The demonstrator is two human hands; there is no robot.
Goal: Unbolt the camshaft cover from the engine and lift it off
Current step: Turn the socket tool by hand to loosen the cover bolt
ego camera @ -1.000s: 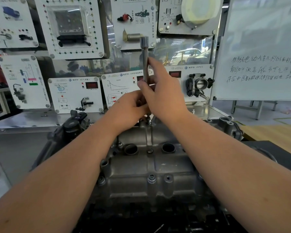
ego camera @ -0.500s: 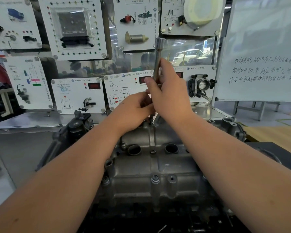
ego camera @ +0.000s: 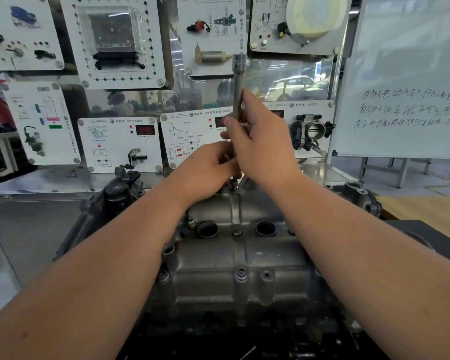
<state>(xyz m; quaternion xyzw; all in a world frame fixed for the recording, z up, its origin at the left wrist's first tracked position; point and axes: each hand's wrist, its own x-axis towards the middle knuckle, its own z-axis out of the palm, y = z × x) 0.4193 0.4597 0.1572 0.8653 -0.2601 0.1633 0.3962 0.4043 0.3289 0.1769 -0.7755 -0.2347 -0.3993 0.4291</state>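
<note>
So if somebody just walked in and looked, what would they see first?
Probably the two hands meeting in the middle: the right hand grips a tall shiny socket tool standing upright, and the left hand is bunched at its bottom end. Right below them sits the big grey camshaft cover with two round holes. Behind are white boards with car parts.

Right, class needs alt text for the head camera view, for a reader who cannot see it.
Two bare hands hold an upright metal socket extension over a bolt at the far edge of a grey camshaft cover: the right hand grips its shaft, the left hand pinches near its lower end. Behind stand white training panels and a whiteboard.
</note>
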